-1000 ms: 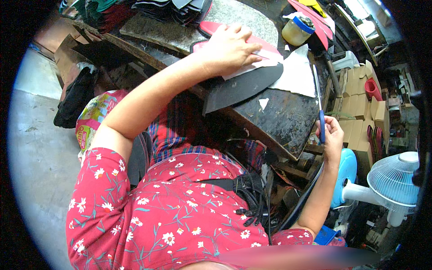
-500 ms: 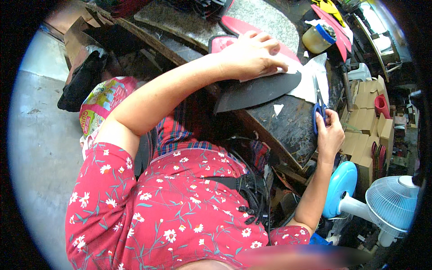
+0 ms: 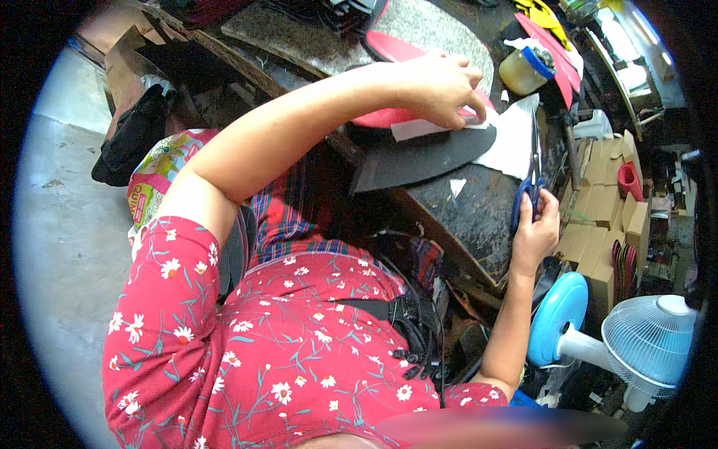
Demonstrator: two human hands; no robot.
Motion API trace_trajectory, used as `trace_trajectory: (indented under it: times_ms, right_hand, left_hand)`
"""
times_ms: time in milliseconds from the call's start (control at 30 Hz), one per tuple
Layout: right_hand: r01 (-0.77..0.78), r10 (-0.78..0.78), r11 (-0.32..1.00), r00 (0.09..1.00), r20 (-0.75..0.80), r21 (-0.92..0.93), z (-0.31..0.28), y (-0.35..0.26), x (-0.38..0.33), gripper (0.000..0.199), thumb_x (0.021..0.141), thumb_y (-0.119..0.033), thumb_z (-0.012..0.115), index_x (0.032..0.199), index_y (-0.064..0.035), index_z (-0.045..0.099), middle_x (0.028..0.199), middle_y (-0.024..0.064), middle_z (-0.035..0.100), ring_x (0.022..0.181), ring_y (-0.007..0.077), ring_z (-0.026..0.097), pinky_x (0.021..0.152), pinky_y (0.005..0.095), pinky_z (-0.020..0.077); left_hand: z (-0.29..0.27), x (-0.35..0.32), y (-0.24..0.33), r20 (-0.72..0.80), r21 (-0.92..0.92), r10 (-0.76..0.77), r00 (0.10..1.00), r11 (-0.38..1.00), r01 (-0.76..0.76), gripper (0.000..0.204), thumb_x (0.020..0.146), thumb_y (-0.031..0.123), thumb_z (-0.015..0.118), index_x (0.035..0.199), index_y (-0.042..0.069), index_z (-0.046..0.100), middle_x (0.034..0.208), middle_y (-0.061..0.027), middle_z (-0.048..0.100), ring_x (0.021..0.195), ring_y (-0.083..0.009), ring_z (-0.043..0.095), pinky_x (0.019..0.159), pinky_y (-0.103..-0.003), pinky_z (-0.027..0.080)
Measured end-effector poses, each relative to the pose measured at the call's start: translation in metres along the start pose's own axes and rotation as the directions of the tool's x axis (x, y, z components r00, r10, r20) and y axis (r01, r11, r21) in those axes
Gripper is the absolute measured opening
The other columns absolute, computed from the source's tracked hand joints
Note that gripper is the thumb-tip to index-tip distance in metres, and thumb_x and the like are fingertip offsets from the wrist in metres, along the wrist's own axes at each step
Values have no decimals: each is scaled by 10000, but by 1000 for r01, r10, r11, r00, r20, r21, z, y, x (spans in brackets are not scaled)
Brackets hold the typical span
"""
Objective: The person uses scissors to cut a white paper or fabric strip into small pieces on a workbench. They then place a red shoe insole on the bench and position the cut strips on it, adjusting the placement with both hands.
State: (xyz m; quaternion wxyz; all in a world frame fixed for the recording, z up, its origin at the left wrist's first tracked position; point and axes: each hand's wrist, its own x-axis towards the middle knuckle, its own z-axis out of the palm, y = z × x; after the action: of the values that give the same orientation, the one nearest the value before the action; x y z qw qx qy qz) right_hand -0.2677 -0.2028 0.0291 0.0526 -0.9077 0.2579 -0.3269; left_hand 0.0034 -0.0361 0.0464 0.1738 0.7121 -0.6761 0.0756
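My left hand point(image 3: 440, 91) reaches across the dark workbench with its fingers closed on a narrow white strip point(image 3: 411, 131). That strip lies along the upper edge of a black pointed-oval piece point(image 3: 419, 161), which overhangs the bench's near edge. Blue-handled scissors point(image 3: 518, 203) are in my right hand point(image 3: 535, 230), fingers around the handles, blades pointing away and nearly together. Beside the blades lies a white sheet point(image 3: 512, 146), partly next to the black piece's right end. A pink piece point(image 3: 383, 118) shows under my left wrist, mostly covered by it.
A small white scrap point(image 3: 457, 187) lies on the bench point(image 3: 479, 232). Farther back stand a blue-rimmed jar point(image 3: 521, 73) and a speckled grey slab point(image 3: 449, 37). Cardboard boxes point(image 3: 598, 217) are to the right, with a blue-and-white fan point(image 3: 647, 337) nearer me.
My left hand has shifted right along the white strip, uncovering more of it. My right hand keeps the scissors, whose blades now point more straight away from me.
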Motion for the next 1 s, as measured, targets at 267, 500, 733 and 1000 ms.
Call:
trace_trajectory:
  times_ms: [267,500,733,1000]
  right_hand:
    - [-99,99,989,995,9,107,5,5,-1,274,870,-208,710,1068,-38,629,842,82,614,704,216,565,663,353,464]
    - [-116,114,985,993,24,123,5,1,-2,262,874,-205,708,1058,-36,629,835,69,614,690,196,557,645,340,464]
    - [-168,164,969,986,41,181,5,2,-3,249,882,-195,705,1058,-34,632,812,39,588,666,142,528,628,298,455]
    - [-190,184,955,982,49,226,6,3,-3,262,880,-193,708,1066,-26,629,804,37,580,671,135,520,630,295,449]
  left_hand:
    - [40,124,-68,-141,-471,-466,873,807,355,590,721,274,666,1269,64,606,1140,-246,627,1038,-363,630,915,-401,501]
    - [53,175,-76,7,-807,-369,929,547,223,688,700,203,708,1328,-6,518,1006,-104,669,925,-188,630,813,-299,497]
    - [50,149,-51,-5,-783,-223,975,608,135,619,740,250,695,1297,16,560,965,-92,691,841,-162,640,742,-296,513]
    - [26,129,-41,164,-809,-359,919,484,333,548,792,120,634,1311,-10,516,942,-158,704,793,-201,706,638,-309,578]
